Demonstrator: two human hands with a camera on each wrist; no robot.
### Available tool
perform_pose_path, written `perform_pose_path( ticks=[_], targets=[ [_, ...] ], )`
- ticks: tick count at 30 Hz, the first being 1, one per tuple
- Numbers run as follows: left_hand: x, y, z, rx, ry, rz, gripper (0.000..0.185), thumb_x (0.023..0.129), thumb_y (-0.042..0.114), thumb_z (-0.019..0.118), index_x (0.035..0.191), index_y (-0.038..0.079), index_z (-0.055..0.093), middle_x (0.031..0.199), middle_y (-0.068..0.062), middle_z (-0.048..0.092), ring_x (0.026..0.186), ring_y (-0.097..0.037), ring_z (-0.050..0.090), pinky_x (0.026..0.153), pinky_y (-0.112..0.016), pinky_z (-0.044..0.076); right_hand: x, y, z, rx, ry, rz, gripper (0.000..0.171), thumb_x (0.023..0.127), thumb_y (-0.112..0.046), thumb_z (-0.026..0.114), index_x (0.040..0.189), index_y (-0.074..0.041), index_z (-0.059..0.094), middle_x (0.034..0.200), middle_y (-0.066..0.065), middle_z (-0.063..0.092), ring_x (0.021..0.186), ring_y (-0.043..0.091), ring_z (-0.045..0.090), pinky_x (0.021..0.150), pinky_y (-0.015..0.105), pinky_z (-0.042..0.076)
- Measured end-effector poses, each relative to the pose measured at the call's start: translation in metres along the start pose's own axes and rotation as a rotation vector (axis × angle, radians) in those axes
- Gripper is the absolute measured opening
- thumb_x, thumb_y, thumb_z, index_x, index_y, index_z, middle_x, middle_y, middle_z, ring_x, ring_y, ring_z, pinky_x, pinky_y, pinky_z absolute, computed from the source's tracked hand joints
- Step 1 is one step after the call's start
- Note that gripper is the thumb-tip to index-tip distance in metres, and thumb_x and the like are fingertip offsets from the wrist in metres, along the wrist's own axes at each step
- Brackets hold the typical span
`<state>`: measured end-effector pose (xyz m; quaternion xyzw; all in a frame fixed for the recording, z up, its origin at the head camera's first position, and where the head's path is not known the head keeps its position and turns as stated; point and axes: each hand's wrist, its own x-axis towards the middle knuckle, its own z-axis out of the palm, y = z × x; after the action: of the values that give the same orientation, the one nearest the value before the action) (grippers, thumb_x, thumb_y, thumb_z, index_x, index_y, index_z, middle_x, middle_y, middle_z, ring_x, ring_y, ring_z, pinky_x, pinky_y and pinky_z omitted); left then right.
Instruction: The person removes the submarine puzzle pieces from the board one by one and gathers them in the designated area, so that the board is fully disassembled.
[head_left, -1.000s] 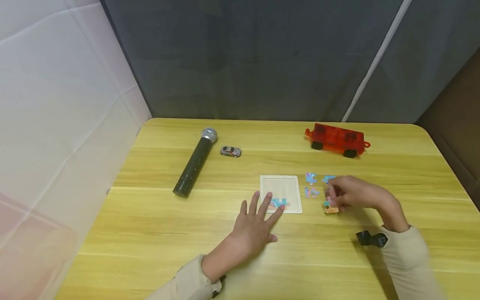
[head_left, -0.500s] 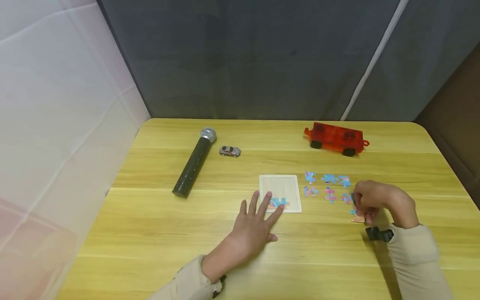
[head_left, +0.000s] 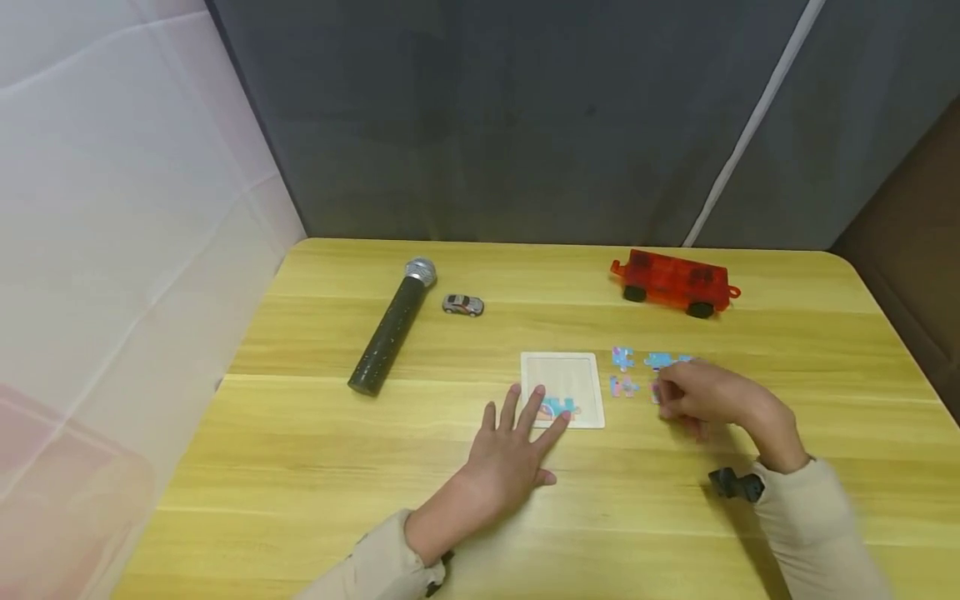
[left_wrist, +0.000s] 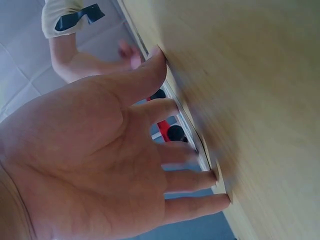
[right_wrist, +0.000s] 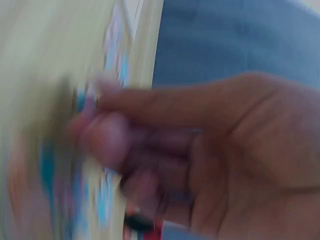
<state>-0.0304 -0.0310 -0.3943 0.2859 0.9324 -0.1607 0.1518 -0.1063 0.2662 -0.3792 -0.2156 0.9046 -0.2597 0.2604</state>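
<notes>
A white square puzzle tray (head_left: 564, 375) lies mid-table with one blue and orange piece (head_left: 558, 407) set in its near edge. My left hand (head_left: 516, 446) lies flat with fingers spread, fingertips (left_wrist: 220, 175) on the tray's near left corner. Loose puzzle pieces (head_left: 622, 360) lie just right of the tray. My right hand (head_left: 693, 396) hovers over them with curled fingers. In the blurred right wrist view its thumb and fingers (right_wrist: 107, 132) pinch at a coloured piece (right_wrist: 82, 100). The pieces under this hand are hidden.
On the yellow wooden table (head_left: 300, 467) a black microphone (head_left: 390, 327) lies at the left beside a small silver toy car (head_left: 462, 305). A red toy truck (head_left: 675, 282) stands at the back right. A dark curtain hangs behind; a white wall is on the left.
My right hand swung out to the right with pieces, then came back left over the loose pieces beside the tray. The left hand stayed on the tray's corner.
</notes>
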Motion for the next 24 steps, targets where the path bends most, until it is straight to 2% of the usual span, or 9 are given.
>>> perform_pose_path(
  ticks=[3, 5, 6, 9, 14, 17, 20, 24],
  targets=[
    [0.000, 0.001, 0.000, -0.009, -0.009, -0.011, 0.077, 0.108, 0.069, 0.044, 0.176, 0.044, 0.018, 0.184, -0.015, 0.017, 0.170, -0.037, 0.021, 0.130, -0.050, 0.038, 0.023, -0.024, 0.021, -0.078, 0.128, -0.187, 0.009, 0.103, -0.007, 0.076, 0.096, -0.008, 0.069, 0.079, -0.003, 0.066, 0.067, 0.006, 0.058, 0.067, 0.027, 0.051],
    [0.000, 0.001, 0.000, -0.016, -0.020, -0.018, 0.077, 0.108, 0.069, 0.043, 0.176, 0.045, 0.016, 0.184, -0.016, 0.016, 0.170, -0.036, 0.020, 0.131, -0.049, 0.037, 0.036, -0.040, 0.035, -0.115, 0.199, -0.236, 0.004, 0.103, -0.008, 0.076, 0.106, -0.008, 0.073, 0.091, -0.002, 0.068, 0.079, 0.009, 0.061, 0.073, 0.029, 0.053],
    [0.000, 0.001, 0.000, -0.017, -0.023, -0.021, 0.077, 0.108, 0.070, 0.043, 0.176, 0.045, 0.016, 0.184, -0.016, 0.016, 0.170, -0.036, 0.020, 0.132, -0.049, 0.037, 0.040, -0.045, 0.042, -0.125, 0.227, -0.251, 0.008, 0.103, -0.007, 0.076, 0.110, -0.007, 0.074, 0.098, 0.000, 0.069, 0.084, 0.011, 0.063, 0.075, 0.031, 0.055],
    [0.000, 0.001, 0.000, -0.010, -0.039, -0.027, 0.077, 0.109, 0.070, 0.041, 0.176, 0.045, 0.014, 0.184, -0.016, 0.015, 0.170, -0.035, 0.019, 0.132, -0.048, 0.036, 0.046, -0.058, 0.058, -0.146, 0.278, -0.247, 0.010, 0.103, -0.004, 0.075, 0.113, -0.005, 0.073, 0.107, 0.005, 0.066, 0.090, 0.016, 0.065, 0.075, 0.032, 0.057],
    [0.001, 0.002, 0.000, 0.001, -0.051, -0.032, 0.077, 0.109, 0.070, 0.040, 0.176, 0.046, 0.012, 0.184, -0.015, 0.014, 0.171, -0.034, 0.018, 0.132, -0.048, 0.036, 0.048, -0.062, 0.070, -0.162, 0.328, -0.204, 0.009, 0.104, -0.001, 0.073, 0.102, -0.009, 0.068, 0.107, 0.005, 0.059, 0.086, 0.015, 0.059, 0.072, 0.031, 0.056],
    [0.002, 0.002, 0.000, 0.007, -0.053, -0.032, 0.076, 0.109, 0.070, 0.039, 0.176, 0.046, 0.011, 0.184, -0.015, 0.014, 0.171, -0.034, 0.018, 0.132, -0.048, 0.036, 0.049, -0.061, 0.071, -0.152, 0.334, -0.202, 0.012, 0.103, 0.000, 0.072, 0.101, -0.009, 0.065, 0.104, 0.004, 0.058, 0.085, 0.014, 0.057, 0.071, 0.031, 0.055],
    [0.002, 0.002, 0.000, 0.020, -0.055, -0.031, 0.076, 0.110, 0.070, 0.038, 0.176, 0.046, 0.009, 0.184, -0.015, 0.014, 0.171, -0.034, 0.018, 0.132, -0.048, 0.036, 0.051, -0.059, 0.069, -0.072, 0.327, -0.202, 0.014, 0.102, 0.003, 0.071, 0.099, -0.008, 0.063, 0.096, 0.002, 0.061, 0.081, 0.013, 0.055, 0.070, 0.029, 0.051],
    [0.003, 0.003, 0.001, 0.035, -0.057, -0.032, 0.077, 0.109, 0.071, 0.037, 0.176, 0.047, 0.009, 0.184, -0.015, 0.014, 0.171, -0.034, 0.017, 0.132, -0.047, 0.036, 0.054, -0.053, 0.063, 0.098, 0.271, -0.189, 0.015, 0.103, 0.003, 0.071, 0.096, -0.008, 0.062, 0.084, 0.001, 0.067, 0.073, 0.009, 0.055, 0.068, 0.026, 0.048]
  ],
)
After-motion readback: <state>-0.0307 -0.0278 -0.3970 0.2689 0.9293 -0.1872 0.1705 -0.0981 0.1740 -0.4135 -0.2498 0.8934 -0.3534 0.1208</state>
